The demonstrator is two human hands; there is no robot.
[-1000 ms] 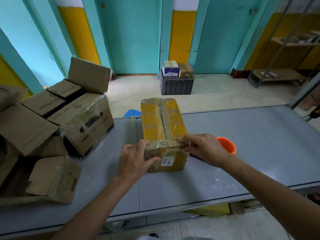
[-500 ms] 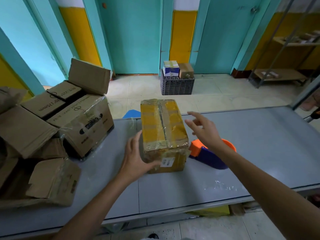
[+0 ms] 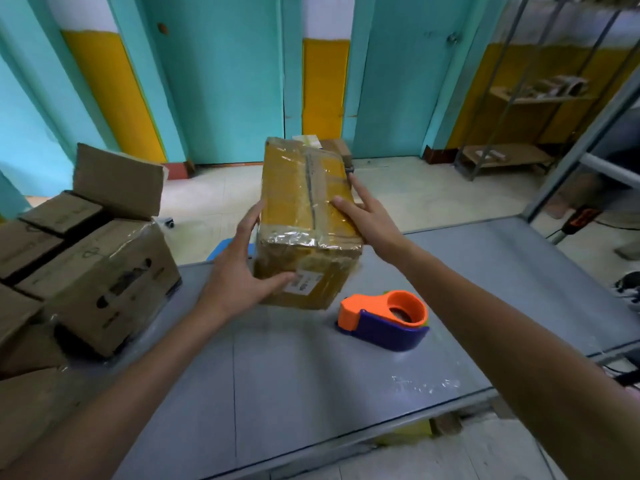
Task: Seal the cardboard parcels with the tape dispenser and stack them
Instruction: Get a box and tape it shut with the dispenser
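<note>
A yellow-brown cardboard parcel wrapped in shiny clear tape is lifted off the grey table, tilted with its far end up. My left hand grips its near left corner, thumb across the labelled front face. My right hand presses against its right side with straight, spread fingers. The orange and blue tape dispenser lies on the table just below and to the right of the parcel, with no hand on it.
Several brown cardboard boxes crowd the table's left end, one with an open flap. A metal shelf rack stands at the back right. Someone's shoe shows at the right edge.
My hands left the taped near edge and took the parcel by its sides. The parcel has risen off the table and tilted, uncovering the tape dispenser.
</note>
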